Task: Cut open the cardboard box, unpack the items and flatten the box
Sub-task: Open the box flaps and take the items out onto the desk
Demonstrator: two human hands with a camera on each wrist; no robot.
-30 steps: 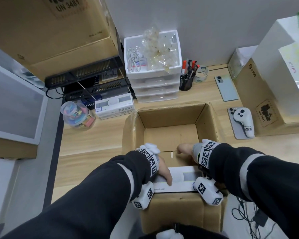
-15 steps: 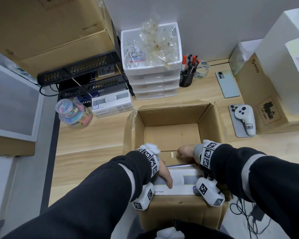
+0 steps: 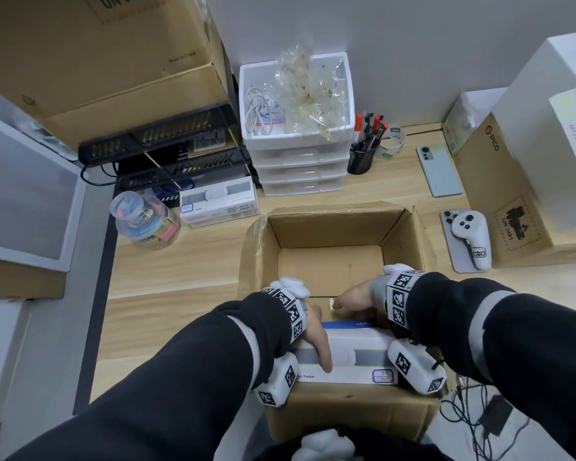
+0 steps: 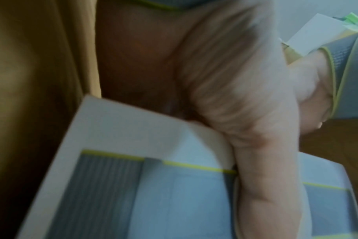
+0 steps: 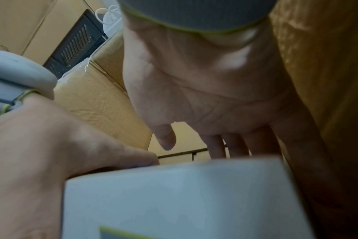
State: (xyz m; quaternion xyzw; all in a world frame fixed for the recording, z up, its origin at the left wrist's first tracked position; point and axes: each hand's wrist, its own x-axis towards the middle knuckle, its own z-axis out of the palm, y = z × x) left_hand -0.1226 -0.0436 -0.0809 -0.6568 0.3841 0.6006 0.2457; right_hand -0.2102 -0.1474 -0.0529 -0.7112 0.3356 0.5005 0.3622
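In the head view, an opened cardboard box (image 3: 333,241) is seen standing on the wooden bench (image 3: 180,261), its flaps folded outward and the far part of its floor bare. A white product box (image 3: 356,357) with a blue edge is held at the near wall of the cardboard box, at rim height. The left hand (image 3: 316,334) is laid over the product box's left end, the thumb stretched along the top face. The right hand (image 3: 356,299) is placed at the far right end of the product box, its fingers hidden behind it. Two similar white boxes (image 3: 218,204) are stacked on the bench left of the cardboard box, beside a clear jar (image 3: 143,221) of coloured clips. In the left wrist view, blurred, the left hand (image 4: 245,105) is shown with its thumb pressed flat on the white product box (image 4: 153,186) and the brown cardboard wall (image 4: 31,80) just beside it; its fingers are out of sight. In the right wrist view, the right hand (image 5: 204,97) is shown open-palmed, its fingers (image 5: 215,145) reaching down behind the product box (image 5: 184,194); whether they are wrapped round it cannot be told. The left hand (image 5: 51,145) is seen resting on the product box's opposite end.
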